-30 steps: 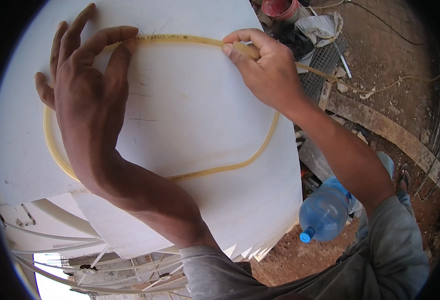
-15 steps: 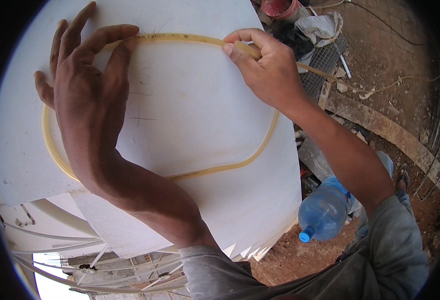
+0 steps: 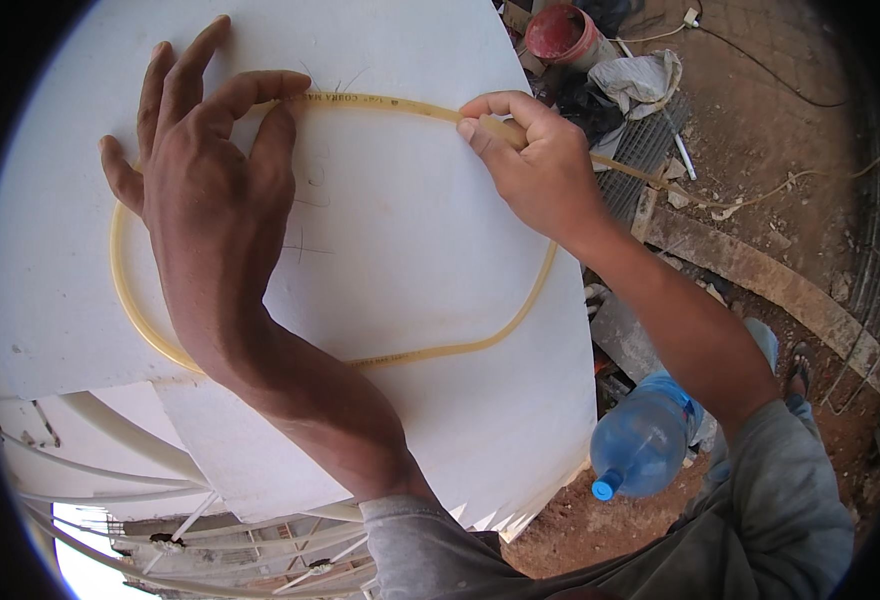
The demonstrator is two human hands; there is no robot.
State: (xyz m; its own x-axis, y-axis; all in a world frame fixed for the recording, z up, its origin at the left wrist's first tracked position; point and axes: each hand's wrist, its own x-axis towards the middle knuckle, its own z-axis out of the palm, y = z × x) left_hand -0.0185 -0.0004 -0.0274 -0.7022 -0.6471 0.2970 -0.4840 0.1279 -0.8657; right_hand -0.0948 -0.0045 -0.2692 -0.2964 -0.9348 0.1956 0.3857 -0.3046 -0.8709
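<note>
Yellow hose (image 3: 390, 104) lies on the white board (image 3: 430, 230) in one big loop, like a squashed circle. It is thin, round and smooth, and the yellow is pale and a bit shiny, like honey. Small dark printing runs along some of it. One length of hose goes out past the right edge of the white board and over the dirt ground (image 3: 760, 80), where it bends in soft waves.

The left hand (image 3: 222, 185) is over the upper left part of the white board. Its thumb and pointing finger are nearly together, pinching the hose, and the other fingers are spread wide. The right hand (image 3: 538, 160) is at the upper right of the white board. Its thumb and pointing finger pinch the hose too, with its other fingers curled in.

A blue bottle (image 3: 643, 440) is beyond the lower right of the white board.
</note>
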